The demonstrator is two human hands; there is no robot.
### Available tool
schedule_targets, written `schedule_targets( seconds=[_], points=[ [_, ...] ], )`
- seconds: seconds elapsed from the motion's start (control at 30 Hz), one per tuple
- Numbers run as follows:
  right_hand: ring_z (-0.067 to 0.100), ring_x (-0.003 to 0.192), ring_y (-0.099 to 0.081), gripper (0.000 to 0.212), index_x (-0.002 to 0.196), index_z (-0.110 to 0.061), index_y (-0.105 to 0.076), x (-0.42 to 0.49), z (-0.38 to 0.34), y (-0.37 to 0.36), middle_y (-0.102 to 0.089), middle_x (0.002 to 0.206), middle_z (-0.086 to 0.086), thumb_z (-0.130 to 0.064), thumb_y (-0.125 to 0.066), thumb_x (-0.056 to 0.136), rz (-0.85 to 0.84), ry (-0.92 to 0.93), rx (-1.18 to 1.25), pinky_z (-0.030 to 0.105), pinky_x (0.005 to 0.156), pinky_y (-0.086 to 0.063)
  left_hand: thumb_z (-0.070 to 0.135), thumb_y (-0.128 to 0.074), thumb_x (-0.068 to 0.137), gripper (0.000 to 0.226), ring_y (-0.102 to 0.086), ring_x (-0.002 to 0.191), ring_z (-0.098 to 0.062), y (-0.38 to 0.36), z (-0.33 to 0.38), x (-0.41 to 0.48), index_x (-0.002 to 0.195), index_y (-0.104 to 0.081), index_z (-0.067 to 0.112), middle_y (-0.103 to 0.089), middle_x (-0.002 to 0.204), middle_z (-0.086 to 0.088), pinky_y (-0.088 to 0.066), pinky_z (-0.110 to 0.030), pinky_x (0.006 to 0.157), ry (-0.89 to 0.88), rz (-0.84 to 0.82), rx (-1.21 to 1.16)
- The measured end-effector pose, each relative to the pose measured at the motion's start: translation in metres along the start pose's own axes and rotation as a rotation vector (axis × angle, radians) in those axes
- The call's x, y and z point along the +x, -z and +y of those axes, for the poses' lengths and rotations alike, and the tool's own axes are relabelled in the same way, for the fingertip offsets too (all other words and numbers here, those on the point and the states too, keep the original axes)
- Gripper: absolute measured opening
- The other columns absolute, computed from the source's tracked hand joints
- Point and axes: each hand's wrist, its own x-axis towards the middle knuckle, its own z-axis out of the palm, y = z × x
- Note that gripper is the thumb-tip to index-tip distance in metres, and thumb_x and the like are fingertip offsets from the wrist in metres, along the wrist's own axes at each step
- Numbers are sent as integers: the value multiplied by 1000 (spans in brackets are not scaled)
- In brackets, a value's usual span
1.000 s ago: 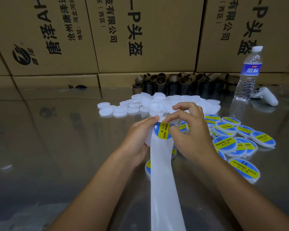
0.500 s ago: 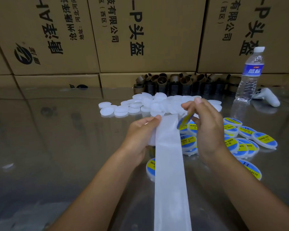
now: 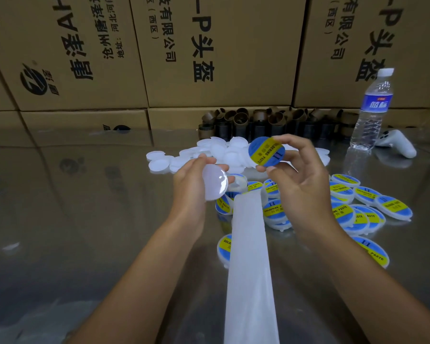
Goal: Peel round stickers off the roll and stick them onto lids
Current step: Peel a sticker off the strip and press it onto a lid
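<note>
backing strip (image 3: 251, 256) lies lengthwise, running away from me. my left hand (image 3: 191, 187) grips a blank lid (image 3: 214, 182), held tilted. my right hand (image 3: 305, 184) pinches the peeled sticker (image 3: 266, 151) by its rim, up and right of that lid, apart; closing move judged leftward, downward.

The glossy bench (image 3: 85, 232) carries a heap of plain white lids (image 3: 159, 160) and, to the right, scattered stickered lids (image 3: 392, 207). Behind are brown cardboard cores (image 3: 241, 120), a water bottle (image 3: 371, 115) and a white controller (image 3: 399, 144).
</note>
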Motion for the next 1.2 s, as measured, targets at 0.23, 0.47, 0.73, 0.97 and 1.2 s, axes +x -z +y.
schedule_targets(
  seconds=[0.23,0.47,0.73,0.97,1.2],
  points=[
    [4,72,-61,43,92,-21,-63,-4,-2,-4,-66,84,-6,18,-46,85,-163,11,22,16,63,-49,46,-28,100,56,-68,87,-33,-7,-5,-9,115,-57,0,-65,110,-26,-57,-37,75,136,-292,-66],
    [11,82,-56,36,86,-33,-64,-9,4,-6,-67,90,-9,1,-53,91,-268,47,-216,16,74,-42,56,-17,97,76,-65,100,-30,-8,-7,-9,130,-47,-7,-64,114,-25,-58,-36,72,179,-356,12],
    [7,78,-43,25,88,-27,-66,-10,10,-3,-52,75,-9,-3,-59,88,-336,137,-459,13,70,-32,61,-12,95,74,-63,96,-33,-6,-11,-6,101,-55,1,-64,101,-25,-55,-36,75,148,-398,67],
    [8,80,-43,26,89,-27,-65,-10,11,-3,-49,76,-11,-2,-60,87,-342,173,-513,17,74,-32,61,-13,94,71,-63,93,-30,-7,-11,-5,96,-55,4,-63,96,-21,-55,-34,70,158,-408,72],
    [5,80,-42,26,89,-28,-64,-10,11,-3,-48,77,-14,-2,-60,87,-341,176,-551,13,74,-32,60,-15,94,66,-64,81,-24,-8,-11,-8,90,-54,7,-63,85,-15,-56,-29,64,164,-416,49]
  ],
)
